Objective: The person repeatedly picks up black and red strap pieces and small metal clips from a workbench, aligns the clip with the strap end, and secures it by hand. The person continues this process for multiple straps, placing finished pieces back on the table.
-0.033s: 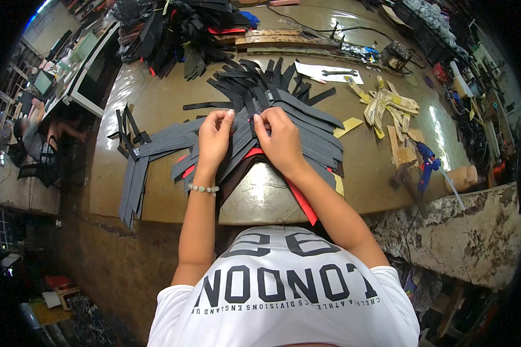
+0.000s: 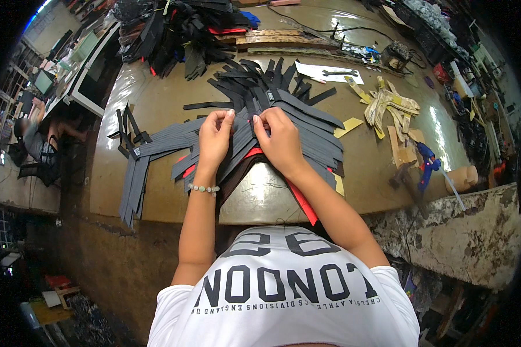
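Observation:
My left hand (image 2: 215, 141) is closed, thumb and fingertips pressed together above the grey strips. Whatever it pinches, if anything, is too small to make out. A short gap to the right, my right hand (image 2: 281, 141) is also closed in a pinch, its fingertips by a tiny pinkish spot on the dark strips. Under both hands spreads a fanned pile of grey fabric strips (image 2: 315, 134), with black strap ends (image 2: 237, 79) pointing away from me. Red pieces (image 2: 302, 203) show beneath the pile near the table edge. A small dark label lies on one strip.
Another bundle of grey strips (image 2: 136, 179) lies at the left. Behind is a heap of black straps (image 2: 179, 34). A wrench (image 2: 340, 73) rests on white paper. Yellow-edged scraps (image 2: 382, 107), a blue glue gun (image 2: 427, 165) and a hammer-like tool are at the right. A person sits far left.

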### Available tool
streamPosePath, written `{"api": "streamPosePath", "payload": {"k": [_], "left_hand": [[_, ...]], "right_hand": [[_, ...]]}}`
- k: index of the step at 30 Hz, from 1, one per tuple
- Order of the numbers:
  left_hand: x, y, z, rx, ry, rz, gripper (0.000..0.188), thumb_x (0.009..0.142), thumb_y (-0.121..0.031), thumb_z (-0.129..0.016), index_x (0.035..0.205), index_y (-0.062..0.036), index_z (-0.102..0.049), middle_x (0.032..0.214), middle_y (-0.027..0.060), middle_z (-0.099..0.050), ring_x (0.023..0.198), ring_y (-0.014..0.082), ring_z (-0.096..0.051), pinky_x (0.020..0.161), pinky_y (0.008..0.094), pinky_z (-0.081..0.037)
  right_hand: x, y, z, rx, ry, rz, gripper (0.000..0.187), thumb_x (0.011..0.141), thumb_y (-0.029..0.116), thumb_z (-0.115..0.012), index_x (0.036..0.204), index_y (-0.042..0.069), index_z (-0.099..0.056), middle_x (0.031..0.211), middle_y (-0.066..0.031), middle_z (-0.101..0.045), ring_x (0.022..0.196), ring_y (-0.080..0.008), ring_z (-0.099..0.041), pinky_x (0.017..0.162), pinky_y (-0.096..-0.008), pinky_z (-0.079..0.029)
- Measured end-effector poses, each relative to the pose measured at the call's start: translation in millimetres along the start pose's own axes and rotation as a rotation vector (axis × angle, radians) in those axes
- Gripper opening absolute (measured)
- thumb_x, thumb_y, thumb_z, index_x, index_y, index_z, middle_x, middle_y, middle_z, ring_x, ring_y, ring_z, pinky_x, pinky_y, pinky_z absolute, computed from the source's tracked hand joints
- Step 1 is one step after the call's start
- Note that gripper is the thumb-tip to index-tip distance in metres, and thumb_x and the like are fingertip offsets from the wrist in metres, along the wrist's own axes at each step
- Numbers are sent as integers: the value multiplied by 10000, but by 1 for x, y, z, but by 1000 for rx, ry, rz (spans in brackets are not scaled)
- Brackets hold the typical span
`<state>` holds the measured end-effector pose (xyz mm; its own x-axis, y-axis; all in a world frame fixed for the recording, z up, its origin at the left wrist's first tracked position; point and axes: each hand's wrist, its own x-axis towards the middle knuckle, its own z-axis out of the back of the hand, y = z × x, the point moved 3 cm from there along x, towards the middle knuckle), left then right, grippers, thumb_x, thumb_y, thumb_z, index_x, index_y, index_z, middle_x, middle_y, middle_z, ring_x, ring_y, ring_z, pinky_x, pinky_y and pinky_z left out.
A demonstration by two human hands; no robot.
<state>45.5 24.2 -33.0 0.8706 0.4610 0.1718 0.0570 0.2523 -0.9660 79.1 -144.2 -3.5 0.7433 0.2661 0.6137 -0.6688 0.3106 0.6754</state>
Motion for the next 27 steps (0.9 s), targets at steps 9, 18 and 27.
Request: {"api": "streamPosePath", "payload": {"k": [9, 18, 27], "left_hand": [[-63, -77, -7, 294, 826, -190, 249, 928, -251, -619, 912, -8, -672, 780, 55, -647, 736, 93, -607, 662, 271, -489], [-6, -60, -44, 630, 47, -247, 215, 825, -176, -706, 933, 9, -698, 862, 178, -657, 785, 308, -652, 715, 382, -512], [-1, -48, -44, 578, 85, -266, 250, 901, -173, -619, 873, 74, -592, 841, 196, -637, 715, 290, -661, 668, 377, -515]], "right_hand": [[5, -45, -1, 909, -72, -682, 294, 1004, 225, -511, 916, -55, -512, 858, -118, -579, 769, -177, -659, 692, -296, -600], [-5, -43, -1, 938, -89, -580, 299, 1003, 273, -516, 946, -21, -523, 912, -106, -593, 803, -160, -649, 748, -293, -587], [-4, -26, 6, 401, -142, -352, 196, 912, 83, -623, 797, -72, -590, 987, -113, -569, 800, -124, -607, 641, -253, -562]]}}
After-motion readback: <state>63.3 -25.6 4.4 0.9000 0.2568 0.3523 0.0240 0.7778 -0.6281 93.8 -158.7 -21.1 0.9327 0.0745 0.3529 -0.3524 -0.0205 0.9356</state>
